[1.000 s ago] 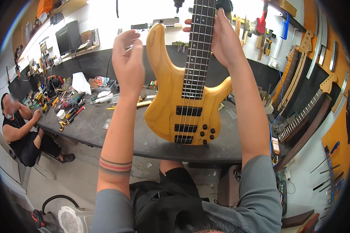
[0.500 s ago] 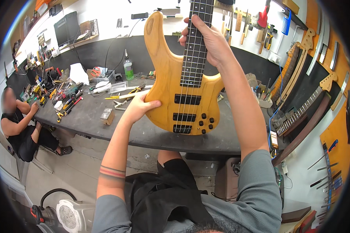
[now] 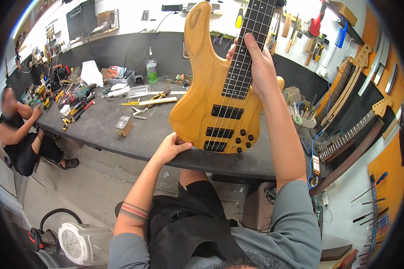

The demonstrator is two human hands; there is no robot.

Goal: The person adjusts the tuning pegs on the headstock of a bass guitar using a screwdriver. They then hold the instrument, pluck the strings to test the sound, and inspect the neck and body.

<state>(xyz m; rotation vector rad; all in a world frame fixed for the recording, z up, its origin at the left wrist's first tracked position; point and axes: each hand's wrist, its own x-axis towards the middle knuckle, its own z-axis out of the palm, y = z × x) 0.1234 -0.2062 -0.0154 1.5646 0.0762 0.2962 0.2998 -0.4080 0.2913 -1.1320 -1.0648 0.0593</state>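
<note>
An electric bass guitar [image 3: 199, 101] with a natural wood body stands tilted over the workbench, its strings facing me and its neck leaning up to the right. My right hand [image 3: 261, 67] is wrapped round the dark fretted neck [image 3: 239, 80], thumb over the strings. At the body's lower left edge, my left hand [image 3: 170, 149] grips the rim, thumb on the front face and its other fingers mostly hidden behind. Black pickups [image 3: 227, 111], a black bridge [image 3: 214, 146] and several black knobs [image 3: 243, 132] show on the body.
The dark workbench [image 3: 98, 130] carries a small wooden block [image 3: 124, 126], a spray bottle [image 3: 151, 71] and piled hand tools [image 3: 78, 101]. Guitar necks [image 3: 350, 134] lean at the right below wall-hung tools. Another person [image 3: 20, 130] sits at the far left.
The bass has moved right and tilted further clockwise. My left hand has slid down from the body's side to its lower left edge. The right hand keeps hold of the neck.
</note>
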